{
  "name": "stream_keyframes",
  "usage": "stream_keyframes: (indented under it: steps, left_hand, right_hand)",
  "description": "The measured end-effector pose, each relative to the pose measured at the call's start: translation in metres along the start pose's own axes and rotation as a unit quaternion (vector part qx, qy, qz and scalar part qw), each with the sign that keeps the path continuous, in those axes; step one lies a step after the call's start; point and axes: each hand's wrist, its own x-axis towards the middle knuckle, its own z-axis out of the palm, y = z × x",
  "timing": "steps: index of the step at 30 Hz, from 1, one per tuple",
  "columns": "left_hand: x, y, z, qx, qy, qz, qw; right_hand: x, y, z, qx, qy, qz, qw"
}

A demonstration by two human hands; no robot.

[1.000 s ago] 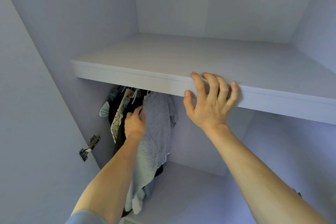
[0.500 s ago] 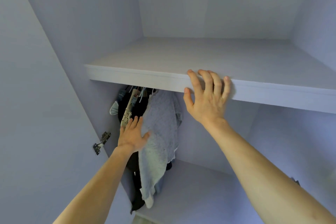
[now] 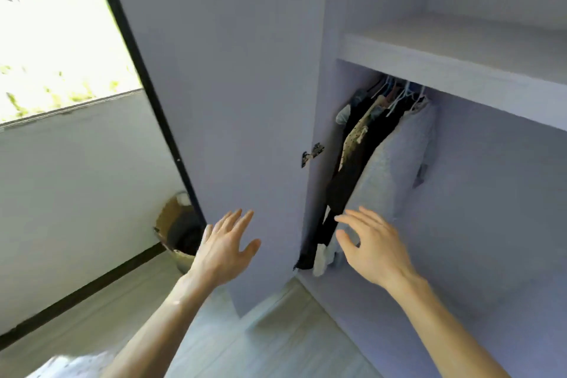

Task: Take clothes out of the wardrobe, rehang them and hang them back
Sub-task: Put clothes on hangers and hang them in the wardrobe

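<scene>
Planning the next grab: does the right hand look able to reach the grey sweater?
Probably yes: the right hand hovers open just before the grey sweater, with nothing between them.

No text, label, brand, number or sign can be read: none is made out on the wardrobe door point(image 3: 233, 101), on the hanging clothes point(image 3: 395, 163) or on the basket point(image 3: 170, 209).
</scene>
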Motion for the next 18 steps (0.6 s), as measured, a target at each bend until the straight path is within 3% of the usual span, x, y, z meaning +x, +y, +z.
stream_keyframes:
  steps: [3, 8, 12, 18]
  left_hand:
    - [-0.09, -0.065, 0.01, -0.022, -0.018, -0.092, 0.995]
    - [-0.264, -0.146, 0.03, -0.038, -0.043, -0.288, 0.956]
    - [-0.402, -0.171, 0.039, -0.036, -0.03, -0.425, 0.904]
    - [-0.579, -0.14, 0.054, -0.105, 0.033, -0.607, 0.787]
  right_hand:
    - [-0.026, -0.062, 0.059, 0.013, -0.128, -0.057, 0.99]
    - [-0.091, -0.167, 0.122, 0.018, -0.256, -0.188, 0.948]
    - [-0.145, -0.235, 0.156, 0.031, -0.319, -0.3, 0.898]
    - [-0.227, -0.314, 0.186, 0.068, -0.369, -0.457, 0.806]
